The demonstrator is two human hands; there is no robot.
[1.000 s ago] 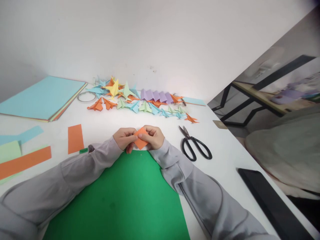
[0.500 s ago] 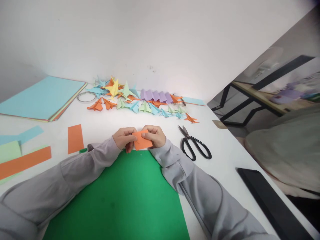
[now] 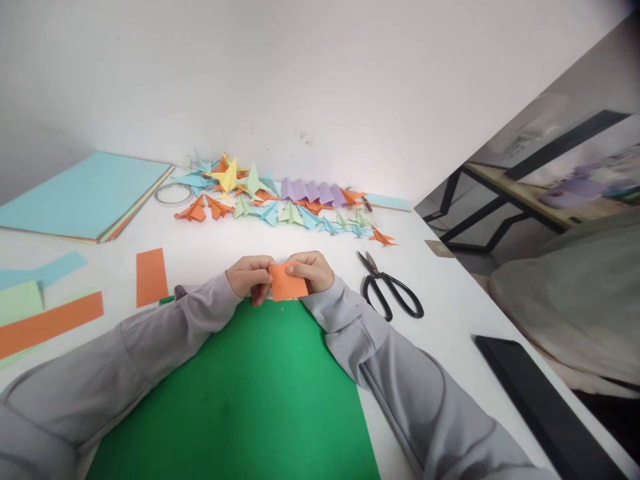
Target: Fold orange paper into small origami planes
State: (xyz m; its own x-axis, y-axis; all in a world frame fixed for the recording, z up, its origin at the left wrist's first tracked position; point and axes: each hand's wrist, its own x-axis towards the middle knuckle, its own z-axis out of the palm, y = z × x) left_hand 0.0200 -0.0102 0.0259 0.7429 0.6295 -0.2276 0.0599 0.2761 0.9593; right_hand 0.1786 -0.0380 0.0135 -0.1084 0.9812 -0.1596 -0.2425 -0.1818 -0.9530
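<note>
A small orange paper piece [image 3: 290, 287], roughly rectangular, is held up between my two hands above the far edge of a green mat [image 3: 240, 393]. My left hand [image 3: 249, 276] pinches its left edge between thumb and curled fingers. On the right side, my right hand [image 3: 314, 271] grips the paper with the thumb lying across its front; the fingers behind are partly hidden. Black-handled scissors [image 3: 389, 288] lie with blades apart to the right of my right hand. An orange paper strip [image 3: 151, 277] rests on the table left of my left hand.
Several folded paper shapes [image 3: 227, 177] and a purple pleated paper [image 3: 313, 192] line the wall. At the left are a stack of coloured sheets [image 3: 85, 193], a ring [image 3: 173, 193] and loose strips [image 3: 50, 323]. A black flat object [image 3: 540, 400] lies by the right edge.
The orange paper has shifted slightly to the right along with my right hand. My left thumb now covers less of its left edge. The other things stay in place.
</note>
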